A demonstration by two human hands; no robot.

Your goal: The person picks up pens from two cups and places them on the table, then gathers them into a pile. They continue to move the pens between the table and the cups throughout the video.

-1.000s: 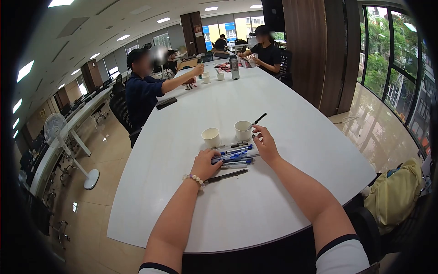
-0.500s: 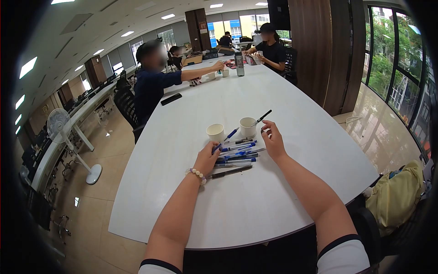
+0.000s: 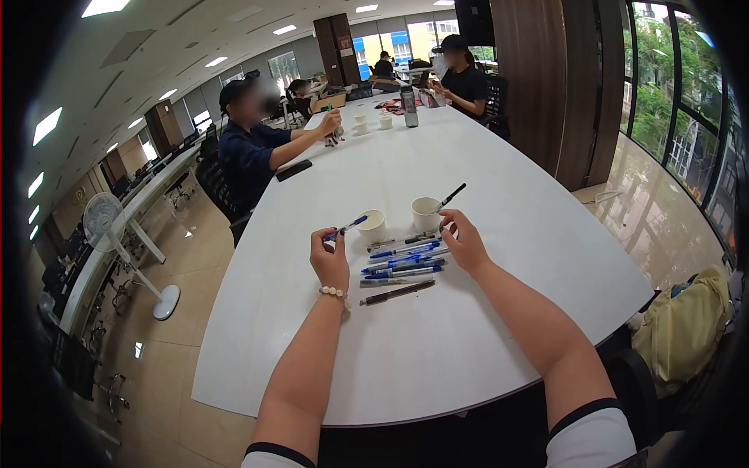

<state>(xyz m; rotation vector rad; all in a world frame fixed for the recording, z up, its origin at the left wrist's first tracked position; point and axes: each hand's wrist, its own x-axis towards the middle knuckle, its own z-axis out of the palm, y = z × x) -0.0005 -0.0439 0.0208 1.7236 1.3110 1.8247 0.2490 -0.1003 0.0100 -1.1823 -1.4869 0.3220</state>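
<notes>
My left hand (image 3: 329,253) is closed in a pinch on a blue pen (image 3: 353,225), its tip end over the rim of the left paper cup (image 3: 374,231). Just beside the right paper cup (image 3: 424,221) is my right hand (image 3: 468,246), fingers loosely bent and apart with nothing visible between them. A black pen (image 3: 453,194) leans out of the right cup. Between my hands lie several blue pens (image 3: 402,265), in a loose stack. Nearest to me on the table is a dark pen (image 3: 399,292).
Across the white table (image 3: 499,312), a person (image 3: 257,144) at the left handles small items near several paper cups (image 3: 360,125). A bottle (image 3: 409,108) and a black phone (image 3: 294,170) rest there too. Another person (image 3: 464,86) sits at the far right.
My left hand has lifted a blue pen from the pile and moved left and up to the left cup. My right hand has lowered slightly beside the right cup. The left co-worker's arm has drawn back.
</notes>
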